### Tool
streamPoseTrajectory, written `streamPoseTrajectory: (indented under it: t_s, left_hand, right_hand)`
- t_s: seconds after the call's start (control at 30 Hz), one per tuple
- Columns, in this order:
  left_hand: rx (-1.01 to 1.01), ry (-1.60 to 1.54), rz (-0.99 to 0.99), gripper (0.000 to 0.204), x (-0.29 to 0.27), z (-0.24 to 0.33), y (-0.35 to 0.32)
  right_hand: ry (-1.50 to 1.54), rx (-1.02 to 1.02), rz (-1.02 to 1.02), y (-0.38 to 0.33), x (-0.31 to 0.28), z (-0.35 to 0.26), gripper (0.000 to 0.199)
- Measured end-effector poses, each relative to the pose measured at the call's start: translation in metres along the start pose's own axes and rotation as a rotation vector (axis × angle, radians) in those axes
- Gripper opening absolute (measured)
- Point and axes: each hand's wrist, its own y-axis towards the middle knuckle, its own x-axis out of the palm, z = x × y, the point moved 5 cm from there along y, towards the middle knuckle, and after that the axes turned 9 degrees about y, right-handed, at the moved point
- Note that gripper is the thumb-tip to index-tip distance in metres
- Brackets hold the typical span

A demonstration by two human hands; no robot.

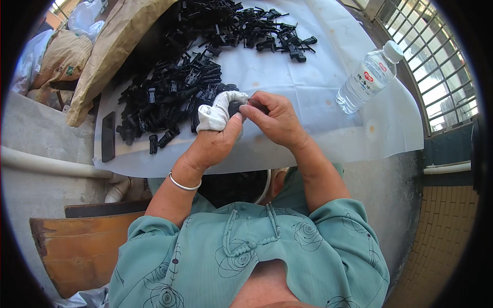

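1. Black plastic makes up nearly everything on the counter [328, 138]: a big loose heap of small clip-like parts [174, 92] lies on the white sheet [308, 77] that covers it, within easy reach of the left hand [215, 138], and a second, sparser spread [257, 28] sits further back.
2. The left hand has white cloth wrapped around its index finger [218, 110], apparently as padding where a part presses against it. Its fingers [233, 126] are closed around a small black part [237, 107], pinching it at chest height above the near edge of the sheet.
3. The right hand [277, 120] meets the left at that same part, its fingers [257, 110] curled and pressing on a dark piece from the other side. Whether it holds a separate piece or the same one, I cannot tell.
4. Both hands work close to the body and just beside the heap, which keeps the reach short.
5. A few single parts [159, 141] lie apart from the heap near the sheet's front edge.
6. A flat dark slab like a phone [108, 136] rests at the sheet's left edge, clear of the parts.
7. A clear water bottle with a white cap [367, 77] lies tilted on the right, well apart from the hands.
8. Brown paper sacks [110, 56] lean at the far left, beside the heap.
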Motion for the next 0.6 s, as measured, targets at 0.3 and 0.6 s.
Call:
streamPoseTrajectory:
  t_s: [0.3, 0.6]
  left_hand:
    - [0.053, 0.341, 0.028, 0.023, 0.0, -0.001, 0.004]
    - [0.228, 1.437, 0.039, 0.044, -0.04, 0.043, 0.034]
  right_hand:
    - [-0.202, -0.126, -0.119, 0.002, 0.01, 0.001, 0.027]
    - [-0.203, -0.19, 0.047, 0.002, 0.0, -0.003, 0.028]
